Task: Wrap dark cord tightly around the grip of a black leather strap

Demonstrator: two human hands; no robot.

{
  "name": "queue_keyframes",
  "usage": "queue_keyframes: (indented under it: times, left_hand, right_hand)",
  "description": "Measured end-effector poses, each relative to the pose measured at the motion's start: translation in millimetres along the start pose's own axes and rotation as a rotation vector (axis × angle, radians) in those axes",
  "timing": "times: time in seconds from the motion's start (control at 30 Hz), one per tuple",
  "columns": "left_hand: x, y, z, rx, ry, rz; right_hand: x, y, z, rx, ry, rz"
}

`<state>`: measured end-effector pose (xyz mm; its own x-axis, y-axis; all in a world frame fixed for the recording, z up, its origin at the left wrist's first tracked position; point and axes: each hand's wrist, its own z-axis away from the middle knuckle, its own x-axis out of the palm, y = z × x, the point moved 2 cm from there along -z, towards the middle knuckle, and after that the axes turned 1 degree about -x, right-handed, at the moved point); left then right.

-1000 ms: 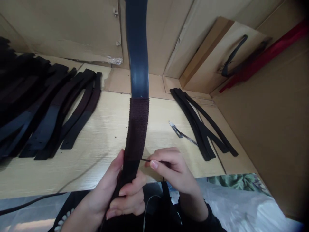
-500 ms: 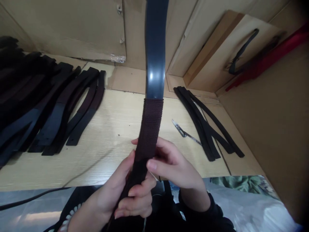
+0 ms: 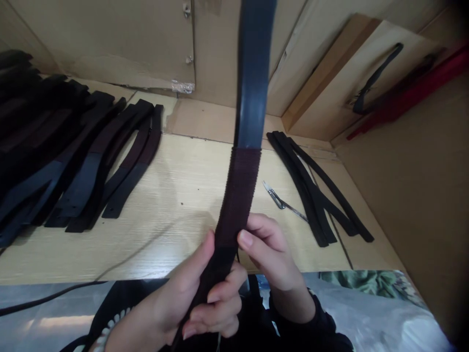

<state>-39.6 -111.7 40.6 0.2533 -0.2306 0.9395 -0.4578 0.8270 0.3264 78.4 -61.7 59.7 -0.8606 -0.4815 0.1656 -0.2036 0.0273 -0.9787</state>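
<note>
A long strap (image 3: 245,161) rises from my lap toward the top of the view, its upper part smooth dark blue and its lower part a brown woven band. My left hand (image 3: 198,298) is wrapped round the strap's lower end, thumb along its left edge. My right hand (image 3: 269,254) pinches the strap's right edge just below the woven band, fingers curled behind it. Whether a thread or needle is in those fingers is hidden.
Many dark straps (image 3: 73,151) lie spread over the left of the wooden table (image 3: 172,205). A smaller bundle of black strips (image 3: 315,195) lies at the right, with metal snips (image 3: 280,200) beside it. Cardboard walls (image 3: 410,186) enclose the back and right. A cable (image 3: 47,298) runs along the front edge.
The strap has swung to the right and tilted. My right hand, which pulled a dark thread out to the right, has come back against the strap's edge. My left hand kept its grip.
</note>
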Motion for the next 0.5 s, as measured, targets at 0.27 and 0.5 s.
queue_keyframes:
  times: [0.27,0.5]
  left_hand:
    - [-0.6,-2,-2,0.055,0.053,-0.07]
    - [1.0,2,0,0.018,0.052,-0.044]
  right_hand:
    - [15,3,-2,0.088,0.161,-0.094]
    - [2,2,1,-0.062,0.069,0.035]
